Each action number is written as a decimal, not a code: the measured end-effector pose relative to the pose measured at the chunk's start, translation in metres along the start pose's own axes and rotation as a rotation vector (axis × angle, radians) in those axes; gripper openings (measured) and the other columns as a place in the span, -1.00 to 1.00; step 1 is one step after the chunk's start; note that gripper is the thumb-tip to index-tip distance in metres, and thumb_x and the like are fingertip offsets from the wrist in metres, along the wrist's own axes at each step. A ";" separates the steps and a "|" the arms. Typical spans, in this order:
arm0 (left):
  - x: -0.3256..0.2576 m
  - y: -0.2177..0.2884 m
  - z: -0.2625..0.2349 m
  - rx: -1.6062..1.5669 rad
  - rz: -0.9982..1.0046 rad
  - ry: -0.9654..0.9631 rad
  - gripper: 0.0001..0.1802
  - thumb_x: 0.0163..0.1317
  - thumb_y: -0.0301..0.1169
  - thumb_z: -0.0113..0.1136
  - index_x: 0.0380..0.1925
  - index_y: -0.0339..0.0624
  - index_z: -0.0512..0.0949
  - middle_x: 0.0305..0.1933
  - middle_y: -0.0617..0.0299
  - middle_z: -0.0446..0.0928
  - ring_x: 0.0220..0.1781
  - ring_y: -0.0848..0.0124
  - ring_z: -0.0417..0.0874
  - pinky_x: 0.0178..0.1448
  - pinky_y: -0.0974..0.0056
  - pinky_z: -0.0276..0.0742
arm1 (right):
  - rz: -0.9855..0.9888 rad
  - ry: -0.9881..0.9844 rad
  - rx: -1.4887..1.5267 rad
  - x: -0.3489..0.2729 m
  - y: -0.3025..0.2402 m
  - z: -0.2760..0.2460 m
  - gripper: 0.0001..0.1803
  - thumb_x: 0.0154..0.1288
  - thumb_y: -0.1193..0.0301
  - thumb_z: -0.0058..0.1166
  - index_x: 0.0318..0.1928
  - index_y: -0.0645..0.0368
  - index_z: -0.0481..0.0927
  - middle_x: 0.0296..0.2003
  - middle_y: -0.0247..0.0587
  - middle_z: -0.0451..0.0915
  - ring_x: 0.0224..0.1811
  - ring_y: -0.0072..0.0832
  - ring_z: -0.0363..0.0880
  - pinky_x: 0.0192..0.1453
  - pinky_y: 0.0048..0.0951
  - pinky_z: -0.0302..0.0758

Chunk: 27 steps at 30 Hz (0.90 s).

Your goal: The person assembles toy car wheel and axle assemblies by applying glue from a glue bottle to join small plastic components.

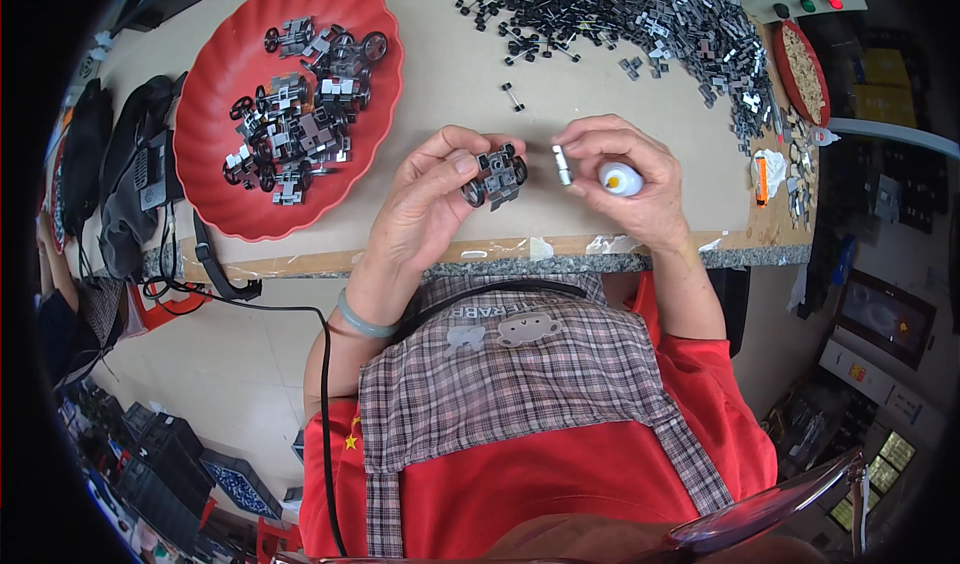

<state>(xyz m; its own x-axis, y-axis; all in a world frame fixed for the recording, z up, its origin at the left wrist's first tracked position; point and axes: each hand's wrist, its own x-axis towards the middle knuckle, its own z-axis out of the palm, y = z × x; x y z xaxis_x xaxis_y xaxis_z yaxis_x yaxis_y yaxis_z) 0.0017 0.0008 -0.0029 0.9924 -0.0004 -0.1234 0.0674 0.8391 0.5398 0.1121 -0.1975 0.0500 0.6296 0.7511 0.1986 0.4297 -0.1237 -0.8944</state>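
My left hand is closed round the edge of a small dark grey toy vehicle chassis with black wheels, holding it above the table's near edge. To its right, my right hand pinches a small silvery-white piece between thumb and fingers. A white squeeze bottle with a yellow tip is tucked in that same hand, its tip toward the chassis. A gap separates the silvery piece from the chassis. On the table beyond lies a single wheel axle.
At left, a red scalloped tray holds several assembled chassis. Piles of black wheel axles and grey parts cover the far right. A red dish of small tan pieces and an orange-handled tool are at the right edge.
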 end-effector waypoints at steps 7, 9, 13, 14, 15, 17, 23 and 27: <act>-0.001 -0.002 0.002 -0.053 -0.055 0.042 -0.88 0.27 -0.45 0.15 -0.22 -0.22 0.53 -0.17 0.19 0.59 -0.10 0.48 0.60 0.06 0.30 0.53 | -0.157 0.003 0.175 0.017 0.007 0.024 -0.64 -0.08 0.70 0.29 -0.19 0.21 0.63 -0.10 -0.13 0.61 -0.31 -0.63 0.57 -0.27 -0.63 0.53; -0.001 -0.001 0.002 -0.051 -0.061 0.051 -0.88 0.28 -0.44 0.16 -0.23 -0.22 0.53 -0.20 0.22 0.58 -0.13 0.50 0.60 0.04 0.32 0.54 | -0.189 -0.018 0.132 0.018 0.010 0.023 -0.65 -0.08 0.69 0.30 -0.20 0.20 0.63 -0.11 -0.12 0.62 -0.34 -0.63 0.56 -0.29 -0.62 0.53; 0.000 -0.003 0.003 -0.020 -0.066 0.065 -0.89 0.27 -0.41 0.19 -0.27 -0.21 0.55 -0.24 0.25 0.58 -0.15 0.52 0.59 0.02 0.35 0.54 | -0.166 -0.028 0.167 0.018 0.010 0.023 -0.65 -0.08 0.67 0.32 -0.20 0.19 0.63 -0.12 -0.10 0.64 -0.36 -0.62 0.56 -0.30 -0.61 0.53; 0.000 -0.003 0.004 -0.011 -0.068 0.072 -0.89 0.27 -0.41 0.19 -0.28 -0.21 0.56 -0.24 0.25 0.58 -0.15 0.52 0.58 0.01 0.35 0.54 | -0.152 -0.027 0.168 0.017 0.010 0.023 -0.65 -0.09 0.67 0.32 -0.20 0.19 0.63 -0.13 -0.10 0.64 -0.36 -0.61 0.57 -0.30 -0.60 0.53; 0.000 -0.003 0.004 -0.015 -0.065 0.075 -0.89 0.27 -0.41 0.19 -0.28 -0.21 0.56 -0.24 0.25 0.58 -0.15 0.52 0.58 0.01 0.35 0.54 | -0.140 -0.024 0.168 0.017 0.010 0.023 -0.65 -0.10 0.66 0.33 -0.21 0.19 0.63 -0.14 -0.10 0.64 -0.36 -0.60 0.58 -0.30 -0.60 0.54; 0.000 -0.004 0.005 -0.017 -0.069 0.084 -0.88 0.26 -0.40 0.20 -0.28 -0.22 0.57 -0.25 0.25 0.58 -0.16 0.52 0.59 0.00 0.36 0.55 | -0.148 -0.033 0.142 0.018 0.010 0.022 -0.67 -0.10 0.67 0.33 -0.23 0.19 0.64 -0.14 -0.10 0.65 -0.32 -0.58 0.60 -0.27 -0.57 0.56; 0.000 -0.004 0.006 -0.019 -0.070 0.083 -0.86 0.25 -0.40 0.23 -0.28 -0.24 0.57 -0.27 0.24 0.59 -0.19 0.51 0.60 -0.04 0.37 0.56 | -0.207 -0.060 0.006 0.021 0.004 0.022 -0.70 -0.13 0.73 0.27 -0.29 0.20 0.67 -0.18 -0.12 0.66 -0.17 -0.43 0.65 -0.16 -0.46 0.66; 0.000 -0.005 0.006 0.002 -0.069 0.088 -0.87 0.25 -0.40 0.23 -0.29 -0.24 0.57 -0.27 0.22 0.59 -0.19 0.51 0.60 -0.04 0.37 0.56 | -0.186 -0.071 -0.017 0.020 0.001 0.022 -0.67 -0.14 0.74 0.24 -0.27 0.20 0.70 -0.20 -0.14 0.67 -0.17 -0.38 0.66 -0.14 -0.45 0.68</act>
<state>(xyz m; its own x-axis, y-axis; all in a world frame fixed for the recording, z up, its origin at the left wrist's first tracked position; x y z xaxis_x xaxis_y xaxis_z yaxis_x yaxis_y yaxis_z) 0.0014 -0.0069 -0.0009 0.9724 -0.0104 -0.2330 0.1357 0.8376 0.5291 0.1109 -0.1688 0.0445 0.4913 0.8057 0.3309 0.5458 0.0112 -0.8378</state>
